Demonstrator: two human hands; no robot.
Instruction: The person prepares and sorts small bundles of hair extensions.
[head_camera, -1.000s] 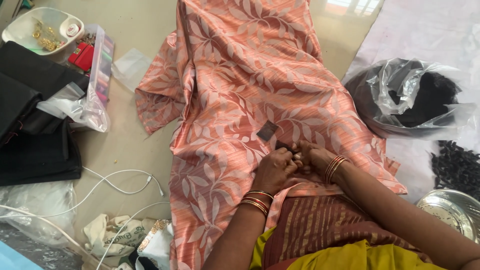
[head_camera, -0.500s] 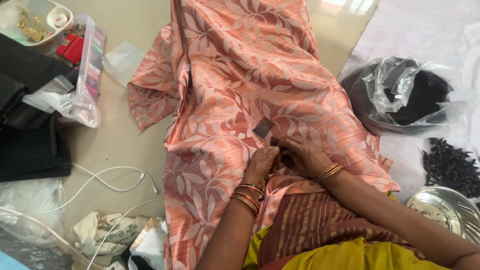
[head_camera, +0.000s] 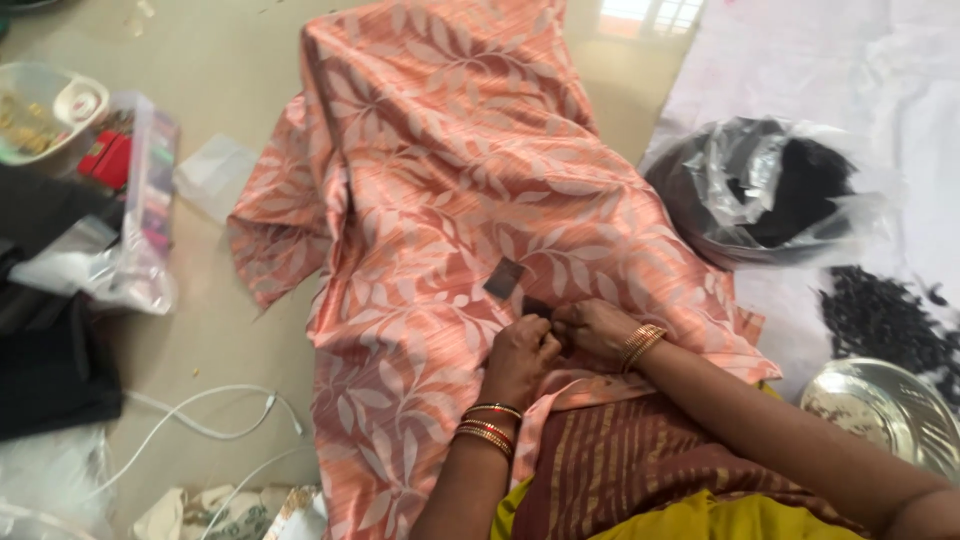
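Nearest, a lap in brown striped cloth (head_camera: 640, 470) over a yellow garment (head_camera: 680, 520) fills the bottom edge. Just beyond it the two hands meet on the peach leaf-patterned fabric (head_camera: 450, 200), which is spread over the pale floor (head_camera: 230, 60) and runs from the lap away to the far side. The left hand (head_camera: 520, 358), with red and gold bangles at the wrist, has its grip pressed together, fingertips pinching at a small dark piece (head_camera: 535, 307) lying on the fabric. The right hand (head_camera: 597, 328), gold bangles at its wrist, touches the left one at the same spot; its fingers are curled in on that dark piece, though how much it holds cannot be told. A second dark square patch (head_camera: 503, 279) lies flat on the fabric just beyond the fingertips.

Near left, white cables (head_camera: 200, 425) trail over the floor beside black cloth (head_camera: 50, 370). Near right sits a shiny metal bowl (head_camera: 880, 410), with a heap of small black bits (head_camera: 880, 315) just past it on white sheeting (head_camera: 800, 60). Farther right, a clear plastic bag (head_camera: 770, 190) holds a dark mass. Far left stand a clear plastic box (head_camera: 150, 200) with coloured items and a round white container (head_camera: 45, 115).
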